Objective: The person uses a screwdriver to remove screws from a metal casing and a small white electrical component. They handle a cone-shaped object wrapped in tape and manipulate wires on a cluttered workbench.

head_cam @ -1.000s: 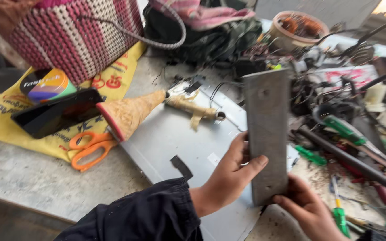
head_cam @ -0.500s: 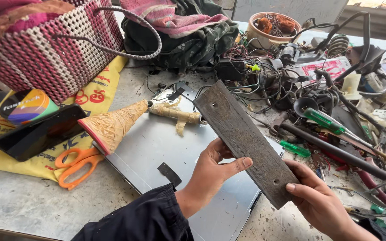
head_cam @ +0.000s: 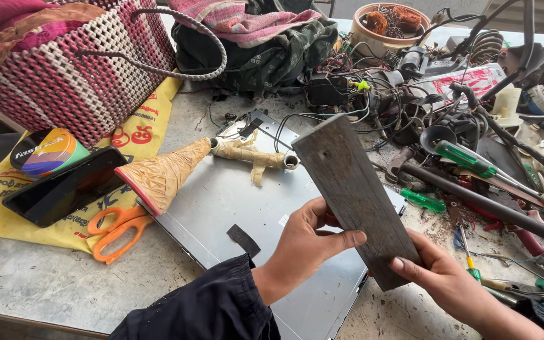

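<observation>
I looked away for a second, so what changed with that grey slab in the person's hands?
The long flat grey metal plate tipped from upright to slanting, its top swinging left. The left hand kept its grip on the left edge, and the right hand stayed at the lower end. The orange-handled scissors, black phone and paper-wrapped cone lay unmoved.

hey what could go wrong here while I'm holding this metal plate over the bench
The grey metal plate is pinched at its lower end between the left hand and right hand, so its edges could cut bare fingers. If the grip slips, it may drop onto the flat silver panel below and dent it.
</observation>
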